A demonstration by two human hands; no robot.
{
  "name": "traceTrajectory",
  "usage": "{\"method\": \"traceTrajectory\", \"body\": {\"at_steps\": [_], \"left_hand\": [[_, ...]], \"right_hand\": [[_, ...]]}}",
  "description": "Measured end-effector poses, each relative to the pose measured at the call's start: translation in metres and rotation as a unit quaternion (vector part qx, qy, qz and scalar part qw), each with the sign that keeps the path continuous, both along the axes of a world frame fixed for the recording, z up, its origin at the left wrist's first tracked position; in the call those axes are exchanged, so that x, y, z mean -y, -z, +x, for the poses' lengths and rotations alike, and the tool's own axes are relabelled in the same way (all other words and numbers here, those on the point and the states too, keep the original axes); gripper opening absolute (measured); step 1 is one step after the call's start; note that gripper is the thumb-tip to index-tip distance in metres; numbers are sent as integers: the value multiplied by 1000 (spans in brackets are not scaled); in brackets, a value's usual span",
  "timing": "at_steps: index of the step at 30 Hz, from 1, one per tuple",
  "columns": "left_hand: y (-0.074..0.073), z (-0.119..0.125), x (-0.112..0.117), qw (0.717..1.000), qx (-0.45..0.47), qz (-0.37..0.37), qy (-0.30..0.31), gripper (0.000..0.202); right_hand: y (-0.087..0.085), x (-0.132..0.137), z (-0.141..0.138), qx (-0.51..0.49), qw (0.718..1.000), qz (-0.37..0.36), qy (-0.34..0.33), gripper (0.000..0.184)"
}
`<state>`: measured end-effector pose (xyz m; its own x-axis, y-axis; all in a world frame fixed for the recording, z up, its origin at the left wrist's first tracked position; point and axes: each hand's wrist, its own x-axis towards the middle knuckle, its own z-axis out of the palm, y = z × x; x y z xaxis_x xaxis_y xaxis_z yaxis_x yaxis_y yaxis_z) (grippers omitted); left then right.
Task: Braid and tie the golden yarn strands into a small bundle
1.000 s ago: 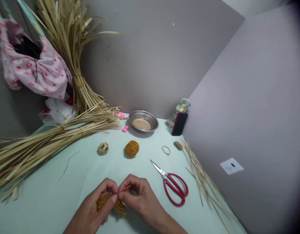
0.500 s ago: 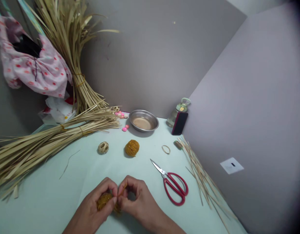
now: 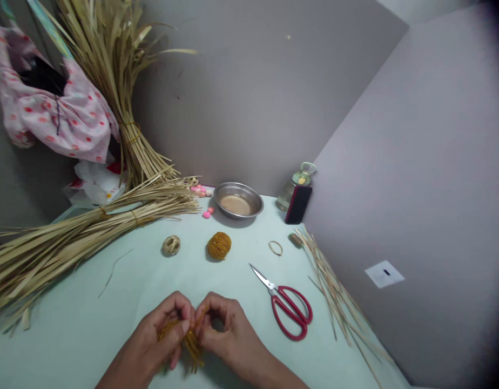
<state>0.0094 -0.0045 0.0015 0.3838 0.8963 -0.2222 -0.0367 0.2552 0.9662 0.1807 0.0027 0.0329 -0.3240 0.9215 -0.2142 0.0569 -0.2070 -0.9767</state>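
Near the front of the table, my left hand (image 3: 166, 332) is closed around a bundle of mustard-yellow yarn (image 3: 193, 348), whose loose strands hang down between my hands. My right hand (image 3: 221, 324) pinches a strand of the same yarn close to my left fingertips; the two hands almost touch. Part of the bundle is hidden behind the fingers. Beyond them lies a round ball of mustard yarn (image 3: 219, 246), with a small woven straw ball (image 3: 171, 245) to its left. Scissors with red handles (image 3: 292, 310) rest to the right of my right hand, blades pointing away.
A metal bowl (image 3: 238, 201) stands at the back beside small pink pieces (image 3: 207, 214). Bundled straw strips (image 3: 91, 237) cover the left side. A phone (image 3: 298, 205) leans on a bottle (image 3: 288, 192); loose strips (image 3: 330, 281) lie along the right wall near a thin ring (image 3: 275, 248).
My left hand has turned slightly and shifted a little left. More yarn strands now hang loose below the fingers. My right hand has barely moved.
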Motion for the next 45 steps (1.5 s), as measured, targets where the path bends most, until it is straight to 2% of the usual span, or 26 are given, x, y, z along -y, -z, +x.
{"method": "traceTrajectory", "body": {"at_steps": [4, 7, 11, 16, 24, 29, 32, 35, 41, 45], "left_hand": [[5, 1, -1, 998, 54, -23, -8, 30], [3, 1, -2, 996, 81, -42, -21, 30], [-3, -1, -2, 998, 46, -25, -37, 28], [-1, -1, 0, 998, -36, 8, -42, 27], [-9, 2, 3, 998, -49, 6, -36, 27], [-12, 3, 0, 997, -75, 25, -10, 22], [-13, 3, -1, 996, -86, 30, -15, 25], [-14, 2, -2, 998, -63, 18, -21, 28], [-17, 3, 0, 998, 51, -39, -22, 27], [-19, 4, 2, 996, 65, -59, -33, 25]], "right_hand": [[0, 0, -1, -1, 1000, -2, -5, 7], [1, -1, -1, -15, 1000, -4, -2, 5], [4, -2, -2, -38, 999, -4, 2, 5], [5, -2, -2, -62, 998, -10, 22, 4], [-1, -2, -2, -43, 999, -23, 19, 6], [-2, -1, -2, -6, 1000, -6, 26, 6], [-1, 0, -1, 5, 1000, 1, 24, 5], [0, 0, -1, -2, 1000, 3, 17, 6], [1, 0, -2, -9, 1000, -9, 14, 7], [2, 0, -2, -14, 1000, -3, 10, 6]]}}
